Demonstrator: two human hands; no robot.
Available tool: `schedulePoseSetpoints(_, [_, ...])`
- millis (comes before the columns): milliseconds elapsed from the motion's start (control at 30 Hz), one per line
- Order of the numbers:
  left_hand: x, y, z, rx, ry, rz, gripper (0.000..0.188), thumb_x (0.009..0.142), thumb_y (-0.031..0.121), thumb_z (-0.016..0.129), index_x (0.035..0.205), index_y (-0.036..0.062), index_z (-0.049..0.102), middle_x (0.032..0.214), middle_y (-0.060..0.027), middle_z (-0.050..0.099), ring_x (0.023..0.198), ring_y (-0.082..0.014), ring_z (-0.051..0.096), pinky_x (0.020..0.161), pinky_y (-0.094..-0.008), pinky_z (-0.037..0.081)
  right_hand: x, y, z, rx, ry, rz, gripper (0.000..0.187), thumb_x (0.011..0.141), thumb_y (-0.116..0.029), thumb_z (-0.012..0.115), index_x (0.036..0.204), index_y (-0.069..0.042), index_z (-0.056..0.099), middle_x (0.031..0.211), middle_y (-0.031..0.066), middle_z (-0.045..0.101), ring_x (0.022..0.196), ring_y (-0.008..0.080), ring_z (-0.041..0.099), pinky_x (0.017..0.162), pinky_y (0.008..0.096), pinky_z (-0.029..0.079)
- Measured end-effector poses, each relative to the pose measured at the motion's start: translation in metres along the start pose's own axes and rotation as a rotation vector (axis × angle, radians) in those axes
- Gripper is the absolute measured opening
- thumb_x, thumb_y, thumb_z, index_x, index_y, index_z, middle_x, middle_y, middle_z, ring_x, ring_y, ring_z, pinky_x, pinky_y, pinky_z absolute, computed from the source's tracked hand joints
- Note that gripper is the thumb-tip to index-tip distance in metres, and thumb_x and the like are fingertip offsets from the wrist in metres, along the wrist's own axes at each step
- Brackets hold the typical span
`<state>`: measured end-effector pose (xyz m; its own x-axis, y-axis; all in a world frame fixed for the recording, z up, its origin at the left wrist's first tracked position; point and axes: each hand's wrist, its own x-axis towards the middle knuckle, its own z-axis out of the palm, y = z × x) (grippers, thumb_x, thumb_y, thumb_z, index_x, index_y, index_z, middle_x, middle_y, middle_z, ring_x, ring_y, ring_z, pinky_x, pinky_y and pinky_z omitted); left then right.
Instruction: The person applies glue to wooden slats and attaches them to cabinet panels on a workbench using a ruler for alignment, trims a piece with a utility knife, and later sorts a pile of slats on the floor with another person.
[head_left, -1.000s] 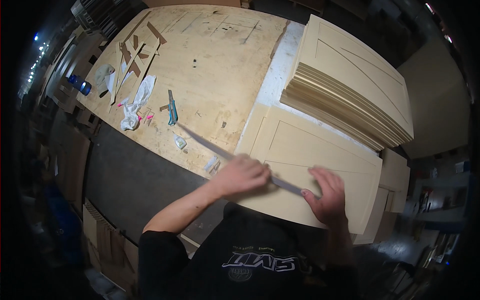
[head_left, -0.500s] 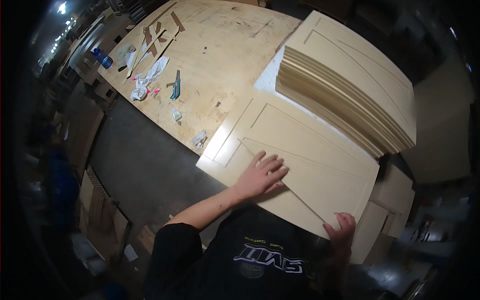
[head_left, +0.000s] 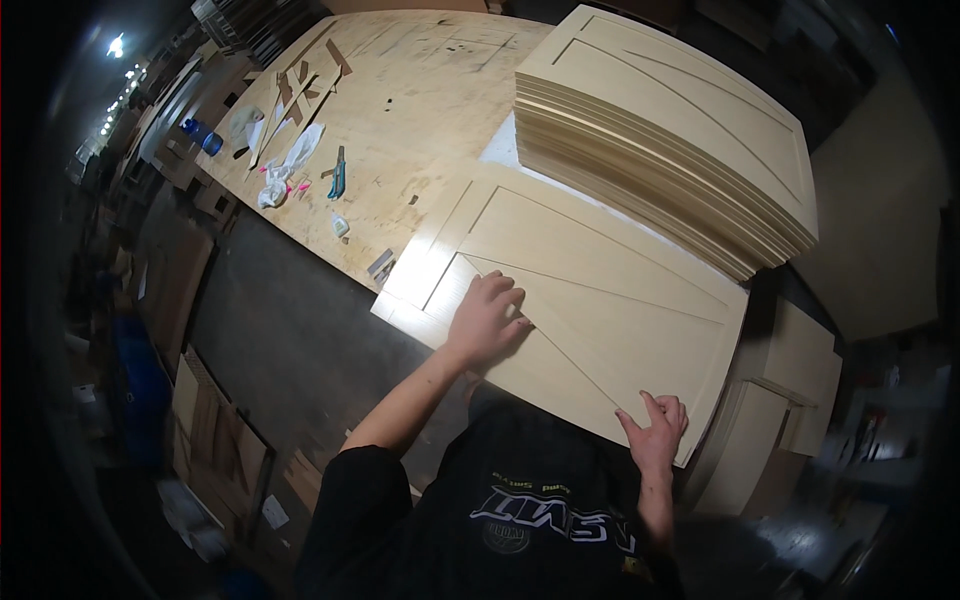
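A pale wooden panel (head_left: pixel 590 320) with framed borders and diagonal lines lies flat in front of me, its near edge close to my body. My left hand (head_left: pixel 487 318) rests on it, palm down with bent fingers apart, over the upper part of the nearer diagonal line. Around that line's lower end, close to the panel's near right corner, is my right hand (head_left: pixel 660 428). Its thumb and forefinger stand apart while the other fingers curl. I see nothing held in either hand, though the left palm's underside is hidden.
Behind the panel rises a tall stack of similar panels (head_left: pixel 650 160). On the worktable (head_left: pixel 440 90) lie a teal-handled cutter (head_left: pixel 338 176), a small white bottle (head_left: pixel 340 226), crumpled white plastic (head_left: pixel 272 190) and thin wood strips (head_left: pixel 300 95). More boards (head_left: pixel 790 365) stand at the right.
My left hand has slid up and left along the diagonal line, its fingers bending more. My right thumb and forefinger have spread near its lower end. The whole view has shifted slightly.
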<state>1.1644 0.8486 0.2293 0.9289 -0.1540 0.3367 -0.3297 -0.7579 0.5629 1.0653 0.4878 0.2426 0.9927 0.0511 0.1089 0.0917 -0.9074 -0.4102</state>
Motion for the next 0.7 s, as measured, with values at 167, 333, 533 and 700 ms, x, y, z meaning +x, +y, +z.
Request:
schedulePoseSetpoints(167, [-0.004, -0.007, 0.002, -0.003, -0.027, -0.064, 0.041, 0.082, 0.021, 0.077, 0.12, 0.0105, 0.065, 0.13, -0.014, 0.057, 0.129, -0.039, 0.049, 0.104, -0.0464, 0.045, 0.002, -0.007, 0.005, -0.004, -0.018, 0.024, 0.053, 0.068, -0.034, 0.09, 0.112, -0.012, 0.072, 0.101, 0.0042, 0.053, 0.101, 0.0253, 0.05, 0.095, 0.0431, 0.038])
schedulePoseSetpoints(333, [0.0, -0.019, 0.0, 0.022, -0.03, -0.019, 0.039, 0.084, 0.02, 0.075, 0.12, 0.0107, 0.065, 0.129, -0.0142, 0.058, 0.129, -0.0389, 0.05, 0.105, -0.0481, 0.044, 0.002, -0.009, 0.011, -0.019, -0.012, 0.051, 0.053, 0.068, -0.034, 0.09, 0.112, -0.012, 0.072, 0.102, 0.0043, 0.053, 0.102, 0.0253, 0.05, 0.096, 0.0432, 0.038])
schedulePoseSetpoints(533, [-0.005, -0.029, 0.004, 0.094, 0.161, -0.243, 0.033, 0.088, 0.021, 0.072, 0.119, 0.0117, 0.066, 0.131, -0.0112, 0.059, 0.134, -0.0347, 0.048, 0.113, -0.0542, 0.035, 0.013, -0.009, 0.016, -0.015, 0.013, 0.065, 0.053, 0.068, -0.031, 0.09, 0.114, -0.012, 0.072, 0.102, 0.0046, 0.053, 0.103, 0.0255, 0.05, 0.095, 0.0428, 0.038])
schedulePoseSetpoints(700, [-0.012, -0.032, 0.011, 0.266, 0.141, -0.287, 0.033, 0.09, 0.028, 0.067, 0.119, 0.0133, 0.066, 0.132, -0.0065, 0.06, 0.138, -0.0321, 0.045, 0.114, -0.0696, 0.019, 0.018, -0.002, 0.021, 0.013, 0.034, 0.042, 0.052, 0.067, -0.031, 0.091, 0.113, -0.012, 0.073, 0.102, 0.0046, 0.052, 0.103, 0.0252, 0.049, 0.095, 0.0429, 0.039])
